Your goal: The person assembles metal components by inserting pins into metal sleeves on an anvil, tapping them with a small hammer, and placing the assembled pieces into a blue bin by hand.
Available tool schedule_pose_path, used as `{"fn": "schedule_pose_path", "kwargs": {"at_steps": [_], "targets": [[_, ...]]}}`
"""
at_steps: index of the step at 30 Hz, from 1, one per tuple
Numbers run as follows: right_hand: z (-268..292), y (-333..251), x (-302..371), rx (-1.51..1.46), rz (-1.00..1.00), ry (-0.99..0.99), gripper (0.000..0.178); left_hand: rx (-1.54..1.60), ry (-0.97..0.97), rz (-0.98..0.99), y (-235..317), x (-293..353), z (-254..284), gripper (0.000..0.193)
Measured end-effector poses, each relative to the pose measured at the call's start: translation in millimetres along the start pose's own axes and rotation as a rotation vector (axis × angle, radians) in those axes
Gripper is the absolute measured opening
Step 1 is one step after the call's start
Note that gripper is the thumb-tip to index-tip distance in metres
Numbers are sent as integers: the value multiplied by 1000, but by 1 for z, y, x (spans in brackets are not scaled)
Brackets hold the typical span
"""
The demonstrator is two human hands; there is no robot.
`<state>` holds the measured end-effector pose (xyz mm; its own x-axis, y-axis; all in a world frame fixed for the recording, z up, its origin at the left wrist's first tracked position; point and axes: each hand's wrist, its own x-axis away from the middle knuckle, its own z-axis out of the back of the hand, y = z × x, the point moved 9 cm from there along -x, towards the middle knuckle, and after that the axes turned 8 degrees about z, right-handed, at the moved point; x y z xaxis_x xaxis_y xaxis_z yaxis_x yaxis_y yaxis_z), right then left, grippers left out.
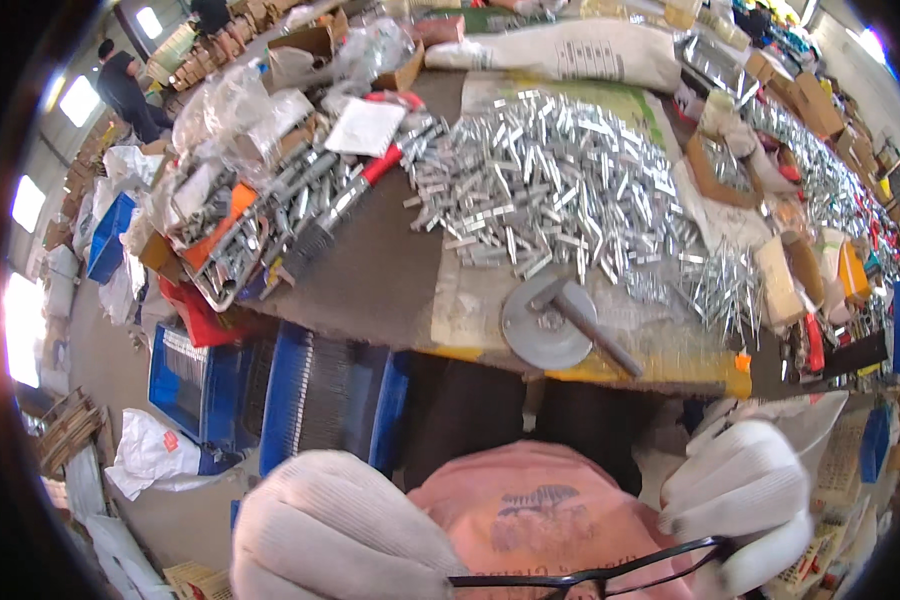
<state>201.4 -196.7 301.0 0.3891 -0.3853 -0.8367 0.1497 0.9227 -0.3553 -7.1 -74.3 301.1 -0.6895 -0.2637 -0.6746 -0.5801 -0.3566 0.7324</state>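
Both of my hands wear white ribbed knit gloves and are raised close at the lower edge. My left hand (340,525) has its fingers curled together at the left end of a pair of black-framed eyeglasses (595,575). At the other end of the frame, my right hand (750,500) is closed, thumb below the bent fingers. The fingertips are partly hidden, and the glasses are cut off by the picture's edge. Beyond them, a hammer (580,318) rests on a round grey metal disc (535,345) at the bench's front edge.
A large heap of small silvery metal pieces (560,185) covers the bench (370,270). Tools and plastic bags (230,115) crowd its left side; cardboard boxes (790,270) stand right. Blue crates (310,400) sit below the left edge. A person (125,90) is far left.
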Motion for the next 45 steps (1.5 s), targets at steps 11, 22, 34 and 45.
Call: {"fn": "schedule_pose_path", "kwargs": {"at_steps": [11, 22, 34, 45], "targets": [[10, -14, 20, 162, 12, 403, 26, -97, 542, -55, 2, 36, 0, 31], [7, -20, -28, -122, -223, -51, 26, 248, -39, -46, 18, -10, -11, 25], [27, -46, -16, 82, -57, 377, 43, 99, 190, -177, 22, -22, -12, 25], [28, -24, -38, -295, -227, 61, 46, 46, 225, -225, 29, -12, -12, 23]]}}
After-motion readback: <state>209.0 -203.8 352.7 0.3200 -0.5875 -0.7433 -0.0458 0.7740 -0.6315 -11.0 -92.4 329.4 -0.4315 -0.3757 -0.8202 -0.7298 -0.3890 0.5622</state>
